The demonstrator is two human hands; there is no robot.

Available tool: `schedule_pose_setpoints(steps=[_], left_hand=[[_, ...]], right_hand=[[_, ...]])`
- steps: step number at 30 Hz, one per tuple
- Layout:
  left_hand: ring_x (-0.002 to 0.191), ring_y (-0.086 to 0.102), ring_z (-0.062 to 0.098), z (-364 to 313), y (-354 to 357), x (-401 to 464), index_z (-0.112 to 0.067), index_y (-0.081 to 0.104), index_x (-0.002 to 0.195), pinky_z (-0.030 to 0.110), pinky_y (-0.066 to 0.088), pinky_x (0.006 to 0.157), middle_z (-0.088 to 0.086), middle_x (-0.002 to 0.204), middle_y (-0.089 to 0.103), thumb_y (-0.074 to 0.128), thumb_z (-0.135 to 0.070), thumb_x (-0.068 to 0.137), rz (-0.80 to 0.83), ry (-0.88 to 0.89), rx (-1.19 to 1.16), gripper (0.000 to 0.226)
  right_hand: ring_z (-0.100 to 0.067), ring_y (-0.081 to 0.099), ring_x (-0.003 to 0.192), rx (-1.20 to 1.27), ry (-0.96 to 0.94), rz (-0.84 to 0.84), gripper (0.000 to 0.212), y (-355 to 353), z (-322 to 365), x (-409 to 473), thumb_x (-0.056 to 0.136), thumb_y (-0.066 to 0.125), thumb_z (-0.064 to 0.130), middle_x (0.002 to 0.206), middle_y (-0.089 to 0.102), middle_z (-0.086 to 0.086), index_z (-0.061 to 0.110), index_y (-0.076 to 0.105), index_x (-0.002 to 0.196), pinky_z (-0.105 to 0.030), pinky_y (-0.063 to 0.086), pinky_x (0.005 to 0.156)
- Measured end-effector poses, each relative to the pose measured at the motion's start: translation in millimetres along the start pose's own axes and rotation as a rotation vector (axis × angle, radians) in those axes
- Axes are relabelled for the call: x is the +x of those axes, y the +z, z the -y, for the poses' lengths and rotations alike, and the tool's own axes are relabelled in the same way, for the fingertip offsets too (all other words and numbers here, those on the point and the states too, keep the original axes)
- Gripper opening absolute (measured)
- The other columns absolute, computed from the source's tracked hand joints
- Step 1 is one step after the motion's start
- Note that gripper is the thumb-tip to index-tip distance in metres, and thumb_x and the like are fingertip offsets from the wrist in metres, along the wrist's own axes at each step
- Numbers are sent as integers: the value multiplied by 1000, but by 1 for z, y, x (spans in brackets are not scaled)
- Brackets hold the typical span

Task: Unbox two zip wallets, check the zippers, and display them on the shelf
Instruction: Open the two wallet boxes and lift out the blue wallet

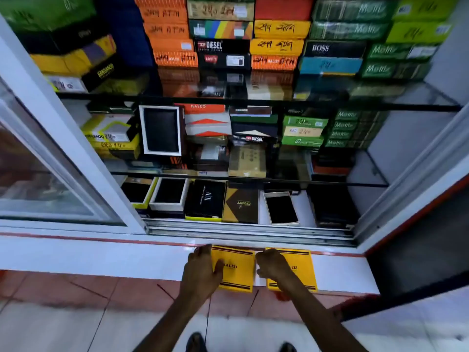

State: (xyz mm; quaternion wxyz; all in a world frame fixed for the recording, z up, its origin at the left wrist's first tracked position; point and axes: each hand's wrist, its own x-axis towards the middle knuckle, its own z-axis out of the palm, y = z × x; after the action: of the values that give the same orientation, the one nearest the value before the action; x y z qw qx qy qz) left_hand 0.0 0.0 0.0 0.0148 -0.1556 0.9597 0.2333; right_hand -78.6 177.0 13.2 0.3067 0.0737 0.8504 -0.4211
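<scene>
Two yellow boxes side by side on white ledge (101, 257), lids on: left box (237, 269), right box (298, 269). Left hand (203, 269) grips left box's edge; right hand (272, 266) curled on right box. Behind: open sliding-glass cabinet (76, 148), glass shelves (253, 100) crammed with wallet boxes (220, 49). Tiled floor (76, 313) below.

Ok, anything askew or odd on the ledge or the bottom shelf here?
Only small things: on the bottom shelf one open white box lies tilted beside squarer neighbours. Both yellow boxes overhang the ledge edge, closed, under the hands.
</scene>
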Motion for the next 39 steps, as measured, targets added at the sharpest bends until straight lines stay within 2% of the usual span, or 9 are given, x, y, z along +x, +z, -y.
schedule_pose_setpoints(steps=[2,4,6,10,18,24,31,34,39], left_hand=[[112,60,29,-1,6,3,-11,51,128,35,53,90,10,119,66,52,-42,89,77,-50,-48,50],[107,63,28,-5,9,3,-9,55,122,30,51,87,11,114,68,58,-37,88,131,-91,-118,45],[107,62,28,-7,15,5,-9,55,121,30,50,86,12,115,67,62,-45,82,145,-125,-141,53],[117,53,29,-11,21,7,-15,48,125,41,51,91,9,123,58,59,-81,55,171,-210,-113,97],[122,46,35,-32,29,1,-14,37,130,50,47,96,12,128,47,68,-80,31,119,-350,-109,122],[93,61,23,-23,0,3,-28,57,98,37,52,82,3,96,64,66,-62,46,100,-344,-697,63],[89,55,27,28,-25,-10,-20,51,79,34,46,66,10,91,61,46,-34,75,-70,-552,-1413,15],[78,58,25,40,-21,-19,-16,51,69,34,45,65,3,67,67,43,-16,87,-203,-651,-1581,20],[58,72,17,23,-6,-27,-7,68,89,30,58,51,7,73,74,47,-11,93,-188,-662,-1564,22]], right_hand=[[-37,61,117,27,29,0,28,8,-3,7,96,44,18,121,64,-24,23,48,69,-24,49,77],[-40,56,122,52,120,87,13,13,-3,10,94,52,12,130,58,-27,5,59,103,-31,50,86],[-40,59,116,62,91,123,39,14,-7,18,92,57,10,130,57,-26,-4,49,127,-40,51,93],[-26,60,70,336,207,202,36,4,9,13,100,38,27,89,58,-17,1,59,114,-34,52,67],[-35,57,109,143,-14,257,37,-4,3,14,100,37,34,112,58,-17,5,56,113,-43,45,97],[-35,66,106,-217,-56,-36,18,9,-4,23,90,57,19,107,72,-21,7,70,86,-27,46,76],[-24,71,93,-375,-274,-256,19,12,-9,22,84,67,19,95,77,-11,5,78,90,-31,56,86],[-22,74,73,-248,-274,-307,10,-1,-13,19,77,75,15,76,78,-10,6,80,76,-39,61,76],[-24,76,65,-30,-211,-278,18,-8,-13,17,72,79,11,67,77,-12,18,71,58,-44,63,74]])
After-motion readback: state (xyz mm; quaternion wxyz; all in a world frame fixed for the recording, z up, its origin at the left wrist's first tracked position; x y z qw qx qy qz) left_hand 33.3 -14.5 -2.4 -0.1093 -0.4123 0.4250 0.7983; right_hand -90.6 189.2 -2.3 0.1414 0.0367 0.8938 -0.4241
